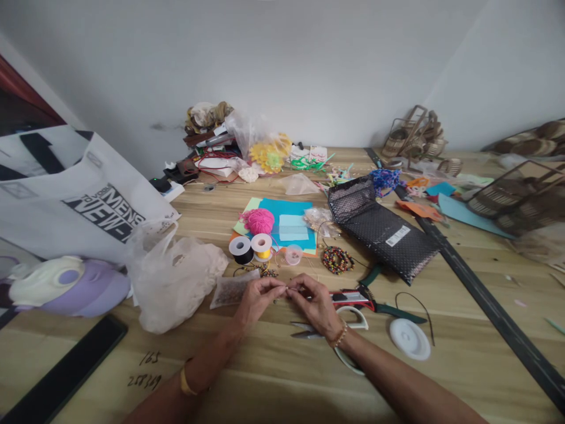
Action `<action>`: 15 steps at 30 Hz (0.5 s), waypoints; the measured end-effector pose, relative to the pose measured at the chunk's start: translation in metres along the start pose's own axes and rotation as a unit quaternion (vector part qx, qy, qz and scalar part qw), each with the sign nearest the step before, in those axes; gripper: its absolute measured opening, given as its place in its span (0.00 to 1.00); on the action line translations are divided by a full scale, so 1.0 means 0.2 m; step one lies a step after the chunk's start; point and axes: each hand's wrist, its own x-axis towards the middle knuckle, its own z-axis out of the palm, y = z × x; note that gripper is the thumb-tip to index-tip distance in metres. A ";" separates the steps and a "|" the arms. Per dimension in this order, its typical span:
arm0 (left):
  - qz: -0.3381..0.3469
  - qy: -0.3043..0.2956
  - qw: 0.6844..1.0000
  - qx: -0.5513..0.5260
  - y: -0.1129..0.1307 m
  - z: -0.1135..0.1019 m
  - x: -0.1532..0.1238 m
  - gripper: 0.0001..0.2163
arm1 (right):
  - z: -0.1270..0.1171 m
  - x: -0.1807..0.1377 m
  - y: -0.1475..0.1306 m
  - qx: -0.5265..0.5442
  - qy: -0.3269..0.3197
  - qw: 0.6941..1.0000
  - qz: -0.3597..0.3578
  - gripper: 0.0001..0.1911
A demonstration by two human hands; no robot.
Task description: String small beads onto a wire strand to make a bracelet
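My left hand (258, 297) and my right hand (315, 303) meet fingertip to fingertip above the wooden table (273, 377), both pinched on something tiny, perhaps a bead on a thread. A clear packet of small beads (232, 290) lies just left of my left hand. Under my right wrist lie scissors with white handles (339, 330). Spools of black cord (241, 249) and yellow cord (262, 246) stand just beyond my hands, with a beaded bracelet (337, 259) to their right.
A pink yarn ball (258, 221) sits on blue paper sheets (286, 227). A black mesh pouch (382, 229), a red cutter (351, 297), pliers (388, 309) and a white lid (409, 338) lie to the right. A plastic bag (172, 277) and a white tote bag (75, 200) are at left.
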 end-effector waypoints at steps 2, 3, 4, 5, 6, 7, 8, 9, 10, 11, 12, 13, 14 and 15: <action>0.014 0.003 1.000 0.018 0.00 0.00 0.00 0.08 | 0.00 0.00 0.00 -0.002 0.003 1.000 0.002 0.07; 0.021 0.005 0.999 0.025 0.01 0.01 -0.01 0.08 | 0.00 0.00 0.01 -0.005 0.005 1.000 0.002 0.07; 0.028 0.005 0.999 0.031 0.01 0.01 -0.01 0.08 | 0.00 0.00 0.01 -0.008 0.007 1.000 0.002 0.07; 0.032 0.005 0.999 0.036 0.01 0.01 -0.01 0.08 | 0.00 0.00 0.01 -0.011 0.007 1.000 0.002 0.07; 0.036 0.005 0.999 0.040 0.01 0.01 -0.01 0.08 | 0.00 0.00 0.01 -0.015 0.007 1.000 0.000 0.07; 0.039 0.005 0.998 0.042 0.01 0.01 -0.01 0.08 | 0.00 0.00 0.01 -0.018 0.006 1.000 -0.002 0.07; 0.042 0.005 0.998 0.045 0.01 0.01 -0.01 0.08 | 0.00 0.00 0.01 -0.021 0.006 1.000 -0.005 0.07; 0.045 0.005 0.998 0.050 0.01 0.01 -0.01 0.08 | 0.00 0.00 0.01 -0.023 0.006 1.000 -0.008 0.07; 0.049 0.006 0.997 0.056 0.01 0.01 -0.01 0.09 | 0.00 0.00 0.01 -0.024 0.006 1.000 -0.010 0.07; 0.053 0.008 0.997 0.063 0.01 0.01 -0.01 0.09 | 0.00 0.00 0.01 -0.026 0.007 1.000 -0.012 0.07; 0.057 0.010 0.996 0.069 0.00 0.01 -0.01 0.09 | 0.00 0.00 0.00 -0.028 0.007 1.000 -0.012 0.06; 0.059 0.011 0.995 0.076 0.00 0.01 -0.01 0.08 | 0.00 0.00 0.00 -0.030 0.007 0.999 -0.012 0.06; 0.062 0.013 0.995 0.081 0.00 0.01 -0.01 0.08 | 0.00 0.00 0.00 -0.031 0.006 0.999 -0.011 0.06; 0.063 0.014 0.994 0.085 0.00 0.01 -0.01 0.08 | 0.00 0.00 0.00 -0.031 0.005 0.999 -0.011 0.06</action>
